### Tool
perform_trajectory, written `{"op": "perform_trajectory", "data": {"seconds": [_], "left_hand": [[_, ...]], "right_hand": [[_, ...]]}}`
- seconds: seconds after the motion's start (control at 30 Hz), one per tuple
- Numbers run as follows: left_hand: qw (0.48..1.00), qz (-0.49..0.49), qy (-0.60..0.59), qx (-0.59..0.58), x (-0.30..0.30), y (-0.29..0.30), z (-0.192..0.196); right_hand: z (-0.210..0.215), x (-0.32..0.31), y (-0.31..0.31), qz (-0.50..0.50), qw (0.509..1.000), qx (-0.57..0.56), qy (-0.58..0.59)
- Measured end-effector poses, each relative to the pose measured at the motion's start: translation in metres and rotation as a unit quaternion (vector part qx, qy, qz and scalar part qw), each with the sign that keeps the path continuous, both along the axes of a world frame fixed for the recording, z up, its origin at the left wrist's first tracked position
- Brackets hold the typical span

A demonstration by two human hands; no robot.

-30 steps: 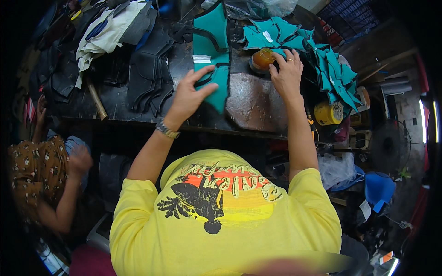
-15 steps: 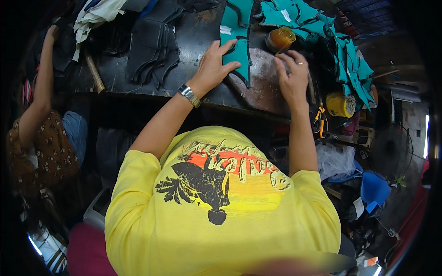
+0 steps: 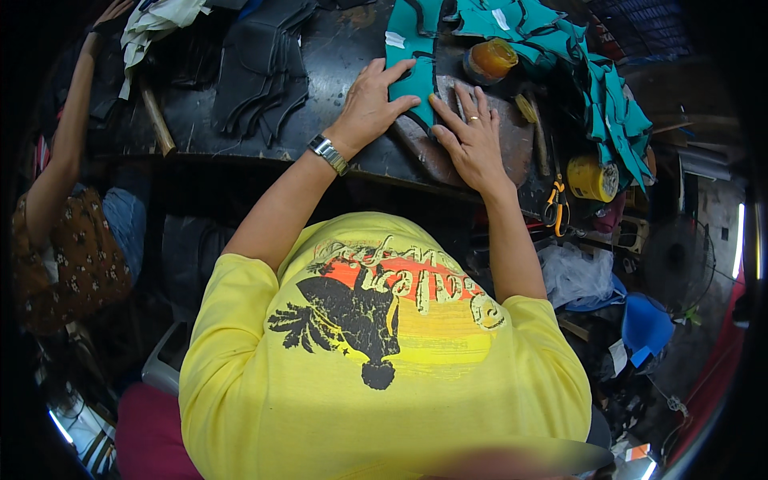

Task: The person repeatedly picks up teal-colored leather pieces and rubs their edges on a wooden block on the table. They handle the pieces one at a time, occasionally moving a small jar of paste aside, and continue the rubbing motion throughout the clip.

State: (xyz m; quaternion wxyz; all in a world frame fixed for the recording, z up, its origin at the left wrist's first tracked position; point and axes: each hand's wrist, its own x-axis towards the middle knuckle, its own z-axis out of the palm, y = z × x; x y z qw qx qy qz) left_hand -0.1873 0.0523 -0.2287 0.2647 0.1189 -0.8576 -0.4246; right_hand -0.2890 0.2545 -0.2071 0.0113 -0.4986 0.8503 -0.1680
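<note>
A teal cut piece (image 3: 414,84) with black edges and a small white tag lies at the table's front, partly over a brown board (image 3: 512,152). My left hand (image 3: 370,110), with a metal watch at its wrist, rests on its left side, thumb and forefinger stretched apart over it. Fingers spread, my right hand (image 3: 478,146) lies over the board, its forefinger and thumb tips at the piece's right edge. Beyond that hand stands an open jar (image 3: 490,61) of amber, glue-like stuff. Right of it lies a stick-like handle (image 3: 540,144) with a yellowish tuft at its end.
Teal pieces (image 3: 560,48) are heaped at the right, black pieces (image 3: 260,68) left. Orange-handled scissors (image 3: 556,206) and a yellow tub (image 3: 592,178) sit by the right edge. A wooden handle (image 3: 156,120) lies left, near another person's arm (image 3: 68,148).
My right hand has moved left from beside the jar to the teal piece's edge, uncovering the yellowish tuft. My left hand stays on the piece. The other person's hand has shifted up.
</note>
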Motion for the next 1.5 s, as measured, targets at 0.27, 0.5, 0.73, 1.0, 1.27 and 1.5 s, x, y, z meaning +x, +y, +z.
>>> {"op": "perform_trajectory", "data": {"seconds": [0.27,0.5,0.73,1.0,1.27,1.5], "left_hand": [[1.000,-0.003,0.004,-0.001,-0.002,-0.001,-0.003],[1.000,0.003,0.001,-0.010,-0.002,-0.001,-0.006],[0.994,0.009,0.108,0.007,0.006,0.005,0.022],[0.970,-0.228,0.067,0.060,0.034,0.055,0.075],[0.957,-0.258,0.022,0.133,0.041,0.057,0.082],[0.990,-0.115,-0.022,-0.073,0.048,0.030,0.045]], "right_hand": [[0.007,0.020,0.029,0.037,0.995,0.026,0.094],[0.003,0.024,0.038,0.069,0.992,-0.042,0.095],[0.010,0.014,0.047,0.028,0.964,-0.251,-0.085],[0.059,-0.005,0.032,-0.064,0.764,-0.517,-0.381],[0.092,-0.050,0.058,-0.084,0.803,-0.521,-0.275],[0.150,-0.218,0.148,-0.399,0.834,-0.381,0.002]]}}
